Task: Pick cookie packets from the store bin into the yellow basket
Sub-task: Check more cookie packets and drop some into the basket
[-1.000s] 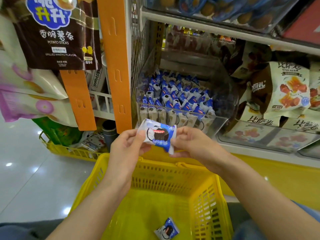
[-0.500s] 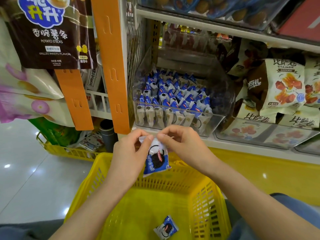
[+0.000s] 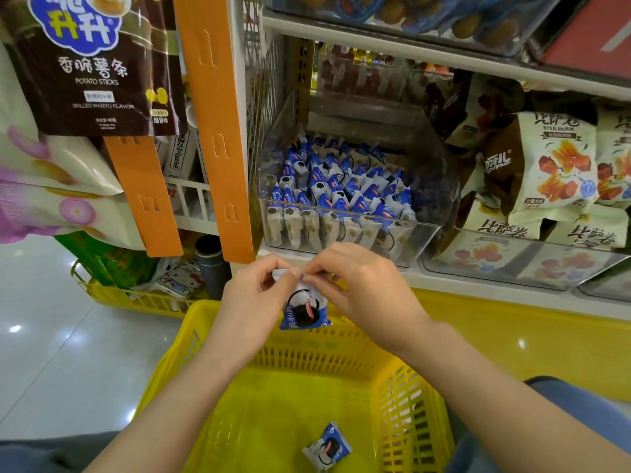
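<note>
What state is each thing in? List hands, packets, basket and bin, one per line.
Left hand: pinches top edge of blue-and-white cookie packet.
Right hand: pinches the same edge.
Blue-and-white cookie packet: hangs upright over the yellow plastic basket.
Yellow plastic basket: holds one loose cookie packet.
Clear plastic store bin: open-topped, stocked with packets.

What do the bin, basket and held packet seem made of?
Store bin: clear, glossy rigid plastic; packets show through its wall. Yellow basket: moulded plastic, slotted walls, slight sheen. Held cookie packet: probably thin printed film, crimped at the top.
</note>
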`<action>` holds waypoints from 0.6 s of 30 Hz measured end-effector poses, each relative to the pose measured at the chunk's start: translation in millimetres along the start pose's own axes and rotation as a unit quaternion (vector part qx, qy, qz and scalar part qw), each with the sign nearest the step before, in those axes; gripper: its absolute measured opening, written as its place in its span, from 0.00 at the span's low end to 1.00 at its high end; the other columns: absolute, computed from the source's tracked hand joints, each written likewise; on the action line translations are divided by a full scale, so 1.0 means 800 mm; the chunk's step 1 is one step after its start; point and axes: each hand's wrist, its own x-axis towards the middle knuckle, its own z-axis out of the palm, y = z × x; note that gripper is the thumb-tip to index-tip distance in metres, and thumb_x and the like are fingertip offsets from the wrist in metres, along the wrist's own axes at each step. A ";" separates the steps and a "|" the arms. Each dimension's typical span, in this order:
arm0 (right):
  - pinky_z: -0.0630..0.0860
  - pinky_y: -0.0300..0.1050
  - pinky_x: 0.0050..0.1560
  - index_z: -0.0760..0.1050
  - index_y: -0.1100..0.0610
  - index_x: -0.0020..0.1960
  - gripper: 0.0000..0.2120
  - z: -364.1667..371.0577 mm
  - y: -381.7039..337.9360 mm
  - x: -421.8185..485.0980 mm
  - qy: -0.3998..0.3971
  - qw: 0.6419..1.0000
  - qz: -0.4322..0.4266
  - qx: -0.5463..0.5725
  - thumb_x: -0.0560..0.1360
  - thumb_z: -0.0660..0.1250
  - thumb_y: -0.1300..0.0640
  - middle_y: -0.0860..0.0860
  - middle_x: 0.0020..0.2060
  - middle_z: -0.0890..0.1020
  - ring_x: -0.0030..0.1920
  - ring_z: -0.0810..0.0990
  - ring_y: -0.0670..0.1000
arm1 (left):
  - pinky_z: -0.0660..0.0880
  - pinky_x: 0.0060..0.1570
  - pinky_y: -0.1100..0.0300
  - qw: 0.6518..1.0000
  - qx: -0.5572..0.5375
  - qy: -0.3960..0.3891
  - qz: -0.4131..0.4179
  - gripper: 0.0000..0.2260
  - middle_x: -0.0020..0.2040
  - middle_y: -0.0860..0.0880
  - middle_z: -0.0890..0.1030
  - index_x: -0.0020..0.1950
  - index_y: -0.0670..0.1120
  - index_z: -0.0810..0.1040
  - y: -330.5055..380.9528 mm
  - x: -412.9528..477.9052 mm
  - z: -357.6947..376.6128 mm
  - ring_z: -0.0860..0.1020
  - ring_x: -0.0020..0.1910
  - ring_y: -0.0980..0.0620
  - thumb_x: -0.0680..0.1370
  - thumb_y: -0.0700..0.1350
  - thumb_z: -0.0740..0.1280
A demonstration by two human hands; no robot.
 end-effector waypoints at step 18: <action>0.77 0.48 0.38 0.81 0.58 0.44 0.04 0.013 -0.012 -0.007 0.085 0.994 -0.050 -0.054 0.72 0.70 0.57 0.51 0.42 0.81 0.44 0.79 0.52 | 0.76 0.43 0.58 0.903 -0.378 -0.029 -0.201 0.14 0.48 0.44 0.84 0.56 0.42 0.79 -0.003 0.012 -0.009 0.82 0.42 0.53 0.79 0.48 0.60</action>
